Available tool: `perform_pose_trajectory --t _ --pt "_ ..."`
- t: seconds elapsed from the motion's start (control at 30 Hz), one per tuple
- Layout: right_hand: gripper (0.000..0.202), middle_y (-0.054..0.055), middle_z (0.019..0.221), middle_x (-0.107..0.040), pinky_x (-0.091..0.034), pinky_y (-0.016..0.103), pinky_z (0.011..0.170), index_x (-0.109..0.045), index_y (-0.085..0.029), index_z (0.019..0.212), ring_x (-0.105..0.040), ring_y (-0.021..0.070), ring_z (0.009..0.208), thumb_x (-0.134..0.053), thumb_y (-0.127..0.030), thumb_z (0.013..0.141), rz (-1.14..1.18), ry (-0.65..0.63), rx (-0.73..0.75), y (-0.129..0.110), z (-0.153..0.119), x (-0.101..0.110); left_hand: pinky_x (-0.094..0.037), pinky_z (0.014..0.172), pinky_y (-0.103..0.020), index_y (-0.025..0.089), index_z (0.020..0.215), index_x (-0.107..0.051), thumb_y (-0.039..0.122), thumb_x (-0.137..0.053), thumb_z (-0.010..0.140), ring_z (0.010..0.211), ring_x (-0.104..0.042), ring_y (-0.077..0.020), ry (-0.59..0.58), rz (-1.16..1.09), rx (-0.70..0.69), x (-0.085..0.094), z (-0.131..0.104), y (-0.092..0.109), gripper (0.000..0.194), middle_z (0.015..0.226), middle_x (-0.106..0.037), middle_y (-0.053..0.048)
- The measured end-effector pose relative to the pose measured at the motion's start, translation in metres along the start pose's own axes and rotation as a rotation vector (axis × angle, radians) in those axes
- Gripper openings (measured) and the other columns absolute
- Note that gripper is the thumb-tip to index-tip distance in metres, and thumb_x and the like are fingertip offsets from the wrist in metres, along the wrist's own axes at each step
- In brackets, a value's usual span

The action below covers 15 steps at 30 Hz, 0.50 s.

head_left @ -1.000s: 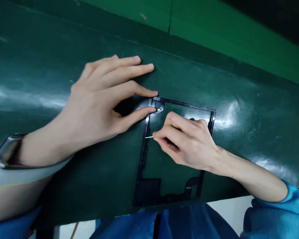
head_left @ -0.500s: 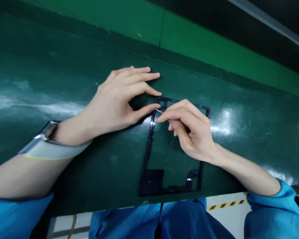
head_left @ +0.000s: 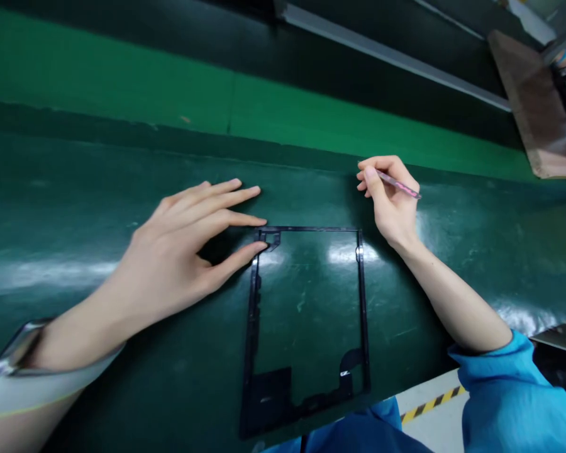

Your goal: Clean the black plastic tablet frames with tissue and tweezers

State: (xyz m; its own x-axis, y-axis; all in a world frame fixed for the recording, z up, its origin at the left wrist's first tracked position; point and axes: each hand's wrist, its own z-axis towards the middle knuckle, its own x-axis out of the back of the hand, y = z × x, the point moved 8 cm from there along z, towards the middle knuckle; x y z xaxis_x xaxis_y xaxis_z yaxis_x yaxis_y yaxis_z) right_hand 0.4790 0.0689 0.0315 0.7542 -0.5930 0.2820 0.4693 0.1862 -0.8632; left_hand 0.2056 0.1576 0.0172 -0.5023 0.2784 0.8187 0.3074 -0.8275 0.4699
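A thin black rectangular frame, apparently plastic and open in the middle, lies flat on the green tabletop. Its lower left corner has a wide solid patch, and a curved piece sits at the lower right. My left hand holds the frame's upper left corner between thumb and index finger, its other fingers stretched over the table. Beyond the frame's upper right corner, my right hand is raised, closed around a slim pen-like tool with a clear and pink handle. The tool's tip is hard to make out.
A bright green strip runs along the back of the table, with a dark ledge above it. At the far right stands a brownish board or box. Yellow-and-black floor tape shows below the front edge.
My right hand has lifted off the frame's upper left corner with the tool and moved away to the right. My left hand stays at that corner. The view has shifted.
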Motion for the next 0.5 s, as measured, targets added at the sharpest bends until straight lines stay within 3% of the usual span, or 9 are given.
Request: perform_pose_trajectory --t 0.17,0.33,0.4,0.5 --pt "0.04 -0.002 0.092 -0.072 -0.053 0.019 0.068 -0.071 -0.021 0.113 -0.063 0.0055 0.069 -0.058 -0.06 0.112 0.057 -0.016 -0.119 0.024 0.004 -0.004 -0.038 0.143 -0.055 0.034 0.118 -0.075 0.064 -0.053 0.105 0.161 -0.054 -0.0233 -0.026 -0.059 0.125 -0.001 -0.003 -0.01 0.04 0.16 -0.068 0.002" --pt "0.034 -0.004 0.093 -0.07 -0.052 0.02 0.071 -0.068 -0.023 0.115 -0.063 0.0058 0.07 -0.05 -0.051 0.117 0.036 -0.027 -0.148 0.027 0.004 -0.014 -0.049 0.132 -0.065 0.027 0.094 -0.073 0.065 -0.061 0.099 0.146 -0.068 -0.0336 0.061 -0.07 0.128 0.006 -0.003 -0.009 0.04 0.143 -0.078 -0.004" --pt "0.032 -0.003 0.094 -0.071 -0.051 0.021 0.071 -0.069 -0.023 0.114 -0.063 0.0064 0.07 -0.049 -0.047 0.117 0.069 -0.008 -0.16 0.028 0.002 -0.014 -0.053 0.127 -0.065 0.025 0.089 -0.069 0.063 -0.062 0.095 0.138 -0.073 -0.036 0.102 -0.076 0.189 0.011 -0.002 -0.011 0.039 0.136 -0.08 -0.009" --pt "0.031 -0.002 0.09 -0.07 -0.049 0.022 0.069 -0.069 -0.021 0.107 -0.064 0.0081 0.073 -0.052 -0.047 0.114 0.139 -0.021 -0.244 0.025 -0.008 -0.011 -0.059 0.117 -0.059 0.024 0.088 -0.064 0.06 -0.065 0.086 0.119 -0.079 -0.0349 0.264 -0.103 0.358 0.029 -0.004 -0.025 0.036 0.12 -0.082 -0.015"
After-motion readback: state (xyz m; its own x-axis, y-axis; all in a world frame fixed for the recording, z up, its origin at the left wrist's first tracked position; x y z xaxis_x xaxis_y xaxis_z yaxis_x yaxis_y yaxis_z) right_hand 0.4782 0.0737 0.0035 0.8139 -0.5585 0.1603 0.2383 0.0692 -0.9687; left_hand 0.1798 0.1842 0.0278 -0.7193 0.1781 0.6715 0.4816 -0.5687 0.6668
